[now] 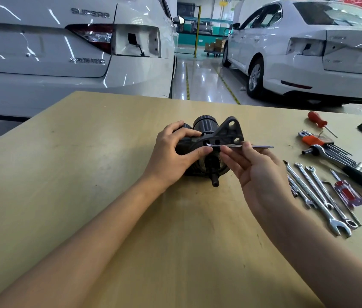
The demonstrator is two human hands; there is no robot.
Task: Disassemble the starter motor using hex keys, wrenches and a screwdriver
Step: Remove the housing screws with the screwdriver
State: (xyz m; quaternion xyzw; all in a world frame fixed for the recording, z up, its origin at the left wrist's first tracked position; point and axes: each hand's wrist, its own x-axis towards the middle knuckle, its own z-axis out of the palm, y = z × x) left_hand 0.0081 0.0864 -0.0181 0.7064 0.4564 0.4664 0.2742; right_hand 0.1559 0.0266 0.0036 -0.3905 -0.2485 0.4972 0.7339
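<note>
R hand (256, 172) fingers pinch hex key (240, 146) mid-shank, palm up, short end in a screw hole on starter motor (211, 147), which lies mid-table (86, 152). L hand (173, 152) grips motor body, thumb & fingers curled round it. Advice: seat key fully, keep it square, brace motor w/ L hand before turning. Both forearms reach in from near edge; wrenches (318, 196) lie to R
</note>
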